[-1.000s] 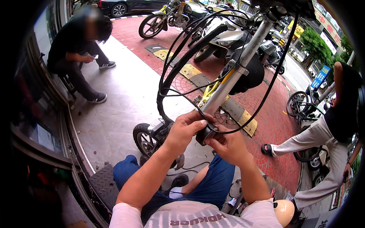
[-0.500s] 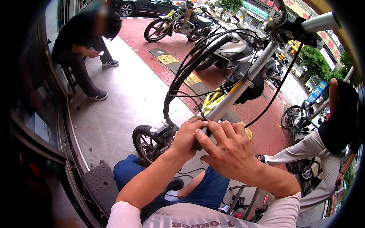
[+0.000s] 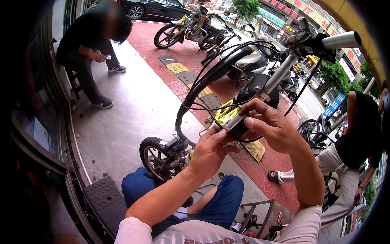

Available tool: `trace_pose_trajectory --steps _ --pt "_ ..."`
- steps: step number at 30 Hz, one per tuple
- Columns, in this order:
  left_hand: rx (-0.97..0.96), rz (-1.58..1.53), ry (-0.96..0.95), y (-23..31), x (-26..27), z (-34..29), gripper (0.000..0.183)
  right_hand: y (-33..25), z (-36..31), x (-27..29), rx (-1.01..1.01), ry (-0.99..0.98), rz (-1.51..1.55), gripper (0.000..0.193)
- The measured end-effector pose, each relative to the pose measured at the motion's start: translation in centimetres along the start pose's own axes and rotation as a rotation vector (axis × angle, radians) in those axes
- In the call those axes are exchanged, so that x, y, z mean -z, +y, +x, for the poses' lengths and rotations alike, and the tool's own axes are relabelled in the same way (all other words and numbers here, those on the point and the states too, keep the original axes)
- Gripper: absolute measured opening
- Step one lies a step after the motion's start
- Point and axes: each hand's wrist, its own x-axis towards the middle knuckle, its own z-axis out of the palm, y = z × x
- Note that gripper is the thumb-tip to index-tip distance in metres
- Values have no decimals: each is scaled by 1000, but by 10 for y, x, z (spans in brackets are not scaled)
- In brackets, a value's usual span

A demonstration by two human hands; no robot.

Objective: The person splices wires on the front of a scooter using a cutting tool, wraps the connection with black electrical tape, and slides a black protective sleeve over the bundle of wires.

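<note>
A silver handlebar stem (image 3: 280, 75) slants from upper right down to my hands, with a bare metal handlebar (image 3: 341, 40) at its top. At its lower end is a dark block-like end piece (image 3: 239, 129) with a silver face. My left hand (image 3: 209, 152) is closed around the lower left corner of that piece, thumb on top. My right hand (image 3: 270, 126) grips its right side, thumb against the dark face and index finger bent over the upper edge. Black cables (image 3: 191, 93) loop from the handlebar down to a small wheeled vehicle's front wheel (image 3: 154, 158).
A person (image 3: 91, 53) sits at the left with a phone; another person (image 3: 353, 134) stands at the right. Parked motorcycles (image 3: 191, 30) and a yellow-black speed bump (image 3: 178, 68) lie beyond. A metal frame (image 3: 256, 215) and tools rest by my right knee; a ridged ramp (image 3: 106, 203) is at left.
My right hand has shifted up and right, from lying over the stem's end to gripping its side. The end piece has turned, showing more of its dark face. The standing person's foot has moved left.
</note>
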Motion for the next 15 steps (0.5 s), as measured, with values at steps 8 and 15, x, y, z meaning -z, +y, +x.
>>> trace_pose_trajectory --steps 8,15 --pt "-64 111 -44 -18 17 3 39 6 2 7 33 -41 32 28" --pt "-142 152 -58 -13 -1 5 26 3 7 23 136 -86 -192 34"
